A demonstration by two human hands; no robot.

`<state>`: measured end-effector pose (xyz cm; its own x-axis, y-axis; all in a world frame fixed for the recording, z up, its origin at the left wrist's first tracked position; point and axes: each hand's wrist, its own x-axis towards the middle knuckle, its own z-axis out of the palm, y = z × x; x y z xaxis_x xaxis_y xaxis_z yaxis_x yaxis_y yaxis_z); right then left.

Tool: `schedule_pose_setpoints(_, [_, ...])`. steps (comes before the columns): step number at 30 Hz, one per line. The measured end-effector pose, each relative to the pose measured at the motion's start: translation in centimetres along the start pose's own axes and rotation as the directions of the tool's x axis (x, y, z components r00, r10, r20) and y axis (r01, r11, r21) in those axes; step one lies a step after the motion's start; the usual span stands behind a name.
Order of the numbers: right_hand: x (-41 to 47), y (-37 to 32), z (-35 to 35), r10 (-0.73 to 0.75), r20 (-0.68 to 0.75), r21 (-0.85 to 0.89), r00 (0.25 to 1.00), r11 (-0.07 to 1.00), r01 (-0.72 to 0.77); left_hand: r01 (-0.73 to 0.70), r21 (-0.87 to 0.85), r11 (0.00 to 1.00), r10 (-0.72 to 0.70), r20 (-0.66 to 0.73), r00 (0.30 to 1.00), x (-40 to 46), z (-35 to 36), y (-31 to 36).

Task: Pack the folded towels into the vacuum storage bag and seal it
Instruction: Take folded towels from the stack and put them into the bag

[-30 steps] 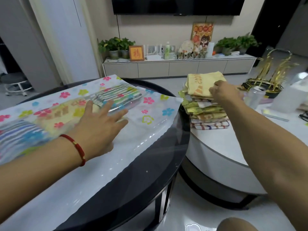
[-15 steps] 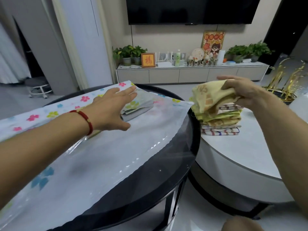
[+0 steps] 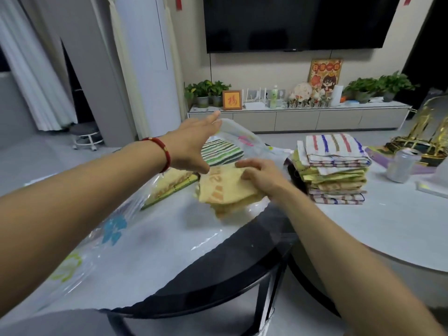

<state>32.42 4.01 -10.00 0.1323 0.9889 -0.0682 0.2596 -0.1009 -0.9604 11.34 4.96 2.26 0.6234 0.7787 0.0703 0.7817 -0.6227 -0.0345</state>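
Yellow terry towel (image 3: 226, 187), folded, orange print on top, now sits at the mouth of the vacuum storage bag (image 3: 135, 241); half a second ago it was coming off the stack (image 3: 335, 170) on the white table (image 3: 388, 229), a second ago the right hand was only touching it there. So one more towel has made the transfer and is about to go in. Right hand (image 3: 260, 175) is clamped on the towel's far edge, fingers over the top, pushing it toward the opening. Left hand (image 3: 194, 144), red bracelet at the wrist, has moved from pressing flat on the bag to lifting its upper film; fingers spread, film edge pinched up, the mouth held open. Bag is clear plastic with flower print, lying flat across the black glass table (image 3: 242, 270), slack and unsealed. Already inside: a green-striped towel (image 3: 221, 152) at the far end and another yellowish one (image 3: 171, 184) beside it. Judgement: packing is early, since the stack is many towels deep, striped one on top. Sealing is not started. A drinks can (image 3: 402, 164) stands right of the stack, clear of the work.
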Motion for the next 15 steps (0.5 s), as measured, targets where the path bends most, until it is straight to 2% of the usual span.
schedule_pose_setpoints(3, [1.2, 3.1, 3.3, 0.145, -0.224, 0.017, 0.964, 0.989, -0.145, 0.004, 0.007, 1.0, -0.004, 0.006, 1.0, -0.1, 0.0, -0.1])
schedule_pose_setpoints(7, [0.5, 5.6, 6.3, 0.132, -0.4, 0.047, 0.907, 0.991, -0.124, -0.007, -0.009, 1.0, 0.007, 0.001, 1.0, -0.2, 0.3, 0.0])
schedule_pose_setpoints(10, [1.0, 6.0, 7.6, 0.101, -0.382, 0.075, 0.919, 0.994, -0.078, -0.014, -0.018, 1.0, 0.014, 0.011, 1.0, -0.4, 0.4, 0.2])
schedule_pose_setpoints(15, [4.4, 4.5, 9.7, 0.141, -0.339, 0.141, 0.93, 0.985, -0.098, -0.045, -0.008, 0.999, 0.045, 0.006, 0.999, -0.7, 0.2, 0.8])
